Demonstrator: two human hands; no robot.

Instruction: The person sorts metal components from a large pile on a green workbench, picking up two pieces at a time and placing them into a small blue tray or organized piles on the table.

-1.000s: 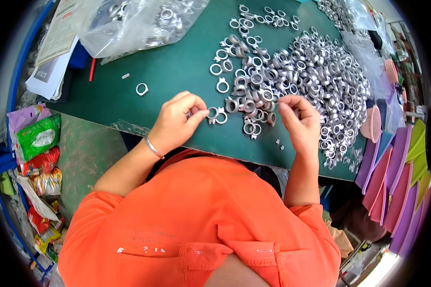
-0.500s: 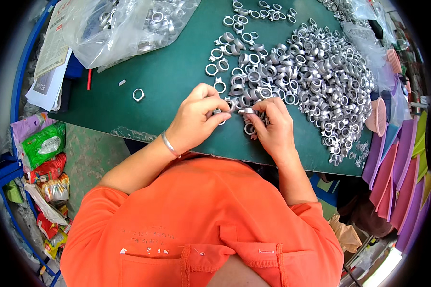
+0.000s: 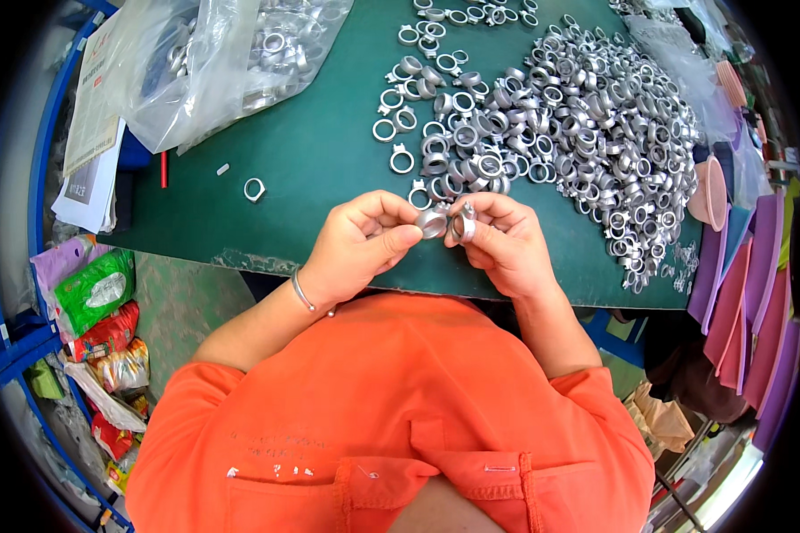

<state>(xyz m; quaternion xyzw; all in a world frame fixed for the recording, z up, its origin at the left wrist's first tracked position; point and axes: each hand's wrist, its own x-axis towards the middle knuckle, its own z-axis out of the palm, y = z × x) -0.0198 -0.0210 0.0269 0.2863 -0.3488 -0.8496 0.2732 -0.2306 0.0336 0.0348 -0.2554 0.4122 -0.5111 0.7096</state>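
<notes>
Left hand (image 3: 360, 244) — grip pinched on one silver ring (image 3: 432, 222); right hand (image 3: 508, 246) — grip likewise narrowed on a second ring (image 3: 458, 226).

Ring pile (image 3: 609, 133) R, bag (image 3: 156, 120) L (on tbl (image 3: 316, 160)).

"Dressed in what?"
"In a bright orange shirt (image 3: 329, 382), short in the sleeves (image 3: 200, 391), open at the collar (image 3: 382, 480)."
"Marked anywhere?"
"Yes, with faint dark print (image 3: 276, 441) and small white flecks (image 3: 233, 472) on the left side of the front, plus visible stitching (image 3: 526, 493) beside the collar."
"And above the left hand (image 3: 362, 242)?"
"A slim silver-coloured bangle (image 3: 300, 291), open, with rounded tips."
</notes>
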